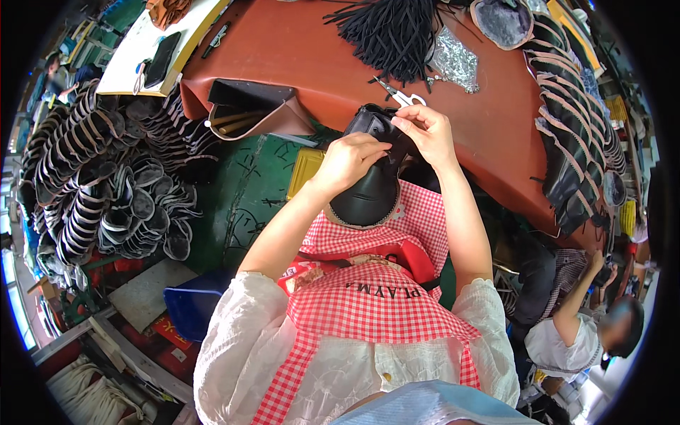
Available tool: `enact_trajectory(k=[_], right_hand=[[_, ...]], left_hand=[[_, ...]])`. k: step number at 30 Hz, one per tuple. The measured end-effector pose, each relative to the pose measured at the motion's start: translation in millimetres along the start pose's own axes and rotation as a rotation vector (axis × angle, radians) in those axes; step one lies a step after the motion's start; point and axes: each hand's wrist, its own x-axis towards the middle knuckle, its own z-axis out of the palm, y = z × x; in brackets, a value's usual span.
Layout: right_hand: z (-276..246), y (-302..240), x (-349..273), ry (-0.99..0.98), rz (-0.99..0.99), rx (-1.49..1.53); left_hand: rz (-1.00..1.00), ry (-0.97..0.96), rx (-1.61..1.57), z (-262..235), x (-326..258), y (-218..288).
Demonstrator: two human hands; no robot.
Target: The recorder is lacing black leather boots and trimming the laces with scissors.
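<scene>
A black leather shoe upper [363,200] rests at the table's front edge above my lap, its rounded toe end toward me. My left hand [352,161] lies over its left side, thumb and fingers pinched together near the middle. Beside the upper's far end, my right hand [429,134] is closed in a pinch of thumb and forefinger. Whatever either pinch holds is too small or hidden to name. Just beyond my right fingers, scissors with white handles [409,98] lie on the brown-covered table [283,53]. A bundle of black laces [389,35] is spread farther back.
A clear bag of small metal bits [454,60] lies by the laces. Stacked black shoe uppers fill the right table edge [567,127] and a heap at left [78,156]. An open pouch [258,117] hangs at the front edge. A co-worker [567,333] sits at lower right.
</scene>
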Motion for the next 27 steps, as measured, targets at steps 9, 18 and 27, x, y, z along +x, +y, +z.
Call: enact_trajectory(k=[9,18,27], right_hand=[[11.6,3.4,-4.3,0.029,-0.419,-0.659],[26.6,10.8,1.9,-0.028,-0.413,-0.636],[26.3,13.7,6.4,-0.075,-0.41,-0.617]], left_hand=[[0.046,-0.071,0.133,-50.8,-31.8,-4.4],[-0.008,-0.085,0.09,-57.4,-36.3,2.5],[-0.209,0.168,-0.013,-19.9,-14.9,-4.1]])
